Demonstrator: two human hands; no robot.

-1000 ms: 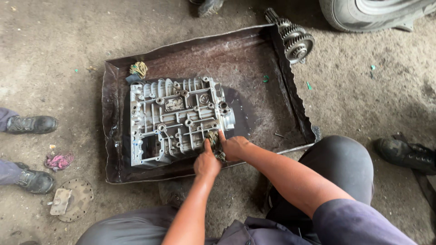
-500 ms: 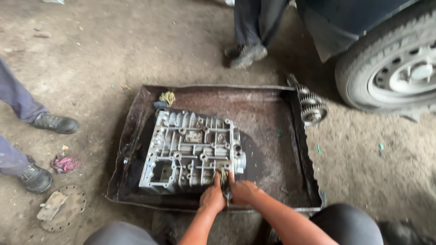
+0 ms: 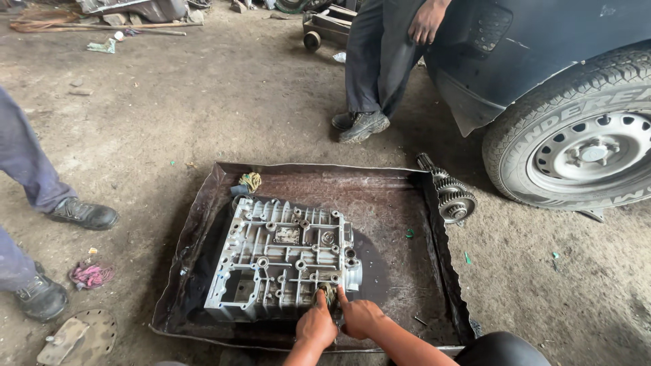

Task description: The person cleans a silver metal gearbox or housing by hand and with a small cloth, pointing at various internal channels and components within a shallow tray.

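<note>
Aluminium casting, ribbed and full of bolt holes and channels, lying flat in the left half of a shallow, rusty metal tray on the dirt floor. Being pressed at its near right corner by a small grimy rag, pinched between both hands. Left hand curling around the rag from the left, thumb up against the casting's edge; right hand gripping the same rag from the right, forefinger stretching forward onto the metal. Lying at the tray's far left corner, just beyond the casting: a little tangle of yellow and green threads. Resting against the tray's outer right rim: a gear shaft with stacked toothed wheels. Standing further right: a car wheel under a dark body panel. Standing beyond the tray, beside the car: a person in dark trousers and work shoes. Showing at the left edge: two more dark shoes, with a pink rag and a round perforated plate lying nearby on the ground.
</note>
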